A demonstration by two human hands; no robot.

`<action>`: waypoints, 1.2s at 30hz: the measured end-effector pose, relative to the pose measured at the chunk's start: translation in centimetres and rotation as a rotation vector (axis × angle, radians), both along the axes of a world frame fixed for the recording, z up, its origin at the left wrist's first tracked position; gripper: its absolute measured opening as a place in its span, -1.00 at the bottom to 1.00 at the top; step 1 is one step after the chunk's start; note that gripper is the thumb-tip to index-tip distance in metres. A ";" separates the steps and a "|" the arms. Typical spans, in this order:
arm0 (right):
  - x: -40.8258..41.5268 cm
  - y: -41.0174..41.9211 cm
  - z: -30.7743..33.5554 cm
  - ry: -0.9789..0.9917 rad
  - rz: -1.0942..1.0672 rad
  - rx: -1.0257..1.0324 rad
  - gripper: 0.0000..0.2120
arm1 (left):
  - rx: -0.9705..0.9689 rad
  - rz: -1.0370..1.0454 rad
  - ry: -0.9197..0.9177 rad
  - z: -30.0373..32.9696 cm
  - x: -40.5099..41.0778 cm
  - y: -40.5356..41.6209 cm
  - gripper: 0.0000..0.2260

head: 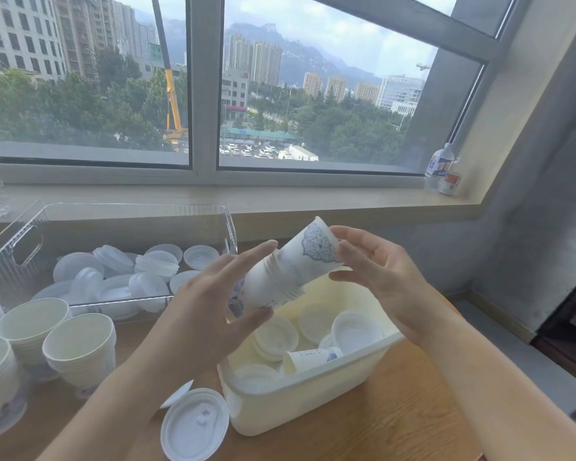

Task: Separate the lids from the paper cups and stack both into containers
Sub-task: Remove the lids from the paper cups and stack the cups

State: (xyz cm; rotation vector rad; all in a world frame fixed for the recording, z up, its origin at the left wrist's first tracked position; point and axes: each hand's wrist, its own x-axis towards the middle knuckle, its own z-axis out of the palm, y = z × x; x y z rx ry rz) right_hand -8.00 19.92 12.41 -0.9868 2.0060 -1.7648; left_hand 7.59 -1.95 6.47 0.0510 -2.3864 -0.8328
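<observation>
A stack of nested white paper cups point(296, 264) with a blue print lies tilted in the air above a white plastic tub point(313, 394). My left hand point(207, 314) holds its lower, open end between fingers and thumb. My right hand point(379, 274) grips the upper, closed end with fingertips and thumb. Inside the tub lie several white lids point(356, 331) and one cup on its side point(310, 357). A clear container point(130, 206) at the back left holds several loose lids point(113, 281).
Upright stacks of paper cups point(80, 347) stand on the wooden table at the left. One lid point(195, 424) lies on the table in front of the tub. Two bottles point(439, 168) stand on the window sill at the right.
</observation>
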 end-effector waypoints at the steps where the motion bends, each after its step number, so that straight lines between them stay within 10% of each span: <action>1: 0.3 -0.2 -0.1 0.006 0.000 0.028 -0.50 | 0.004 -0.004 -0.004 0.0 0.0 0.0 -0.25; 17: 1.2 -1.2 -0.3 0.102 0.182 0.310 -0.47 | -0.087 -0.017 0.012 0.1 0.1 -0.2 -0.30; 25: -1.0 -2.0 -2.2 0.253 0.490 0.944 -0.53 | -0.061 -0.010 0.007 0.0 0.1 -0.6 -0.28; 36: -2.3 -4.0 -3.2 0.344 0.553 1.096 -0.45 | -0.059 -0.015 -0.019 -0.2 -0.1 -0.7 -0.24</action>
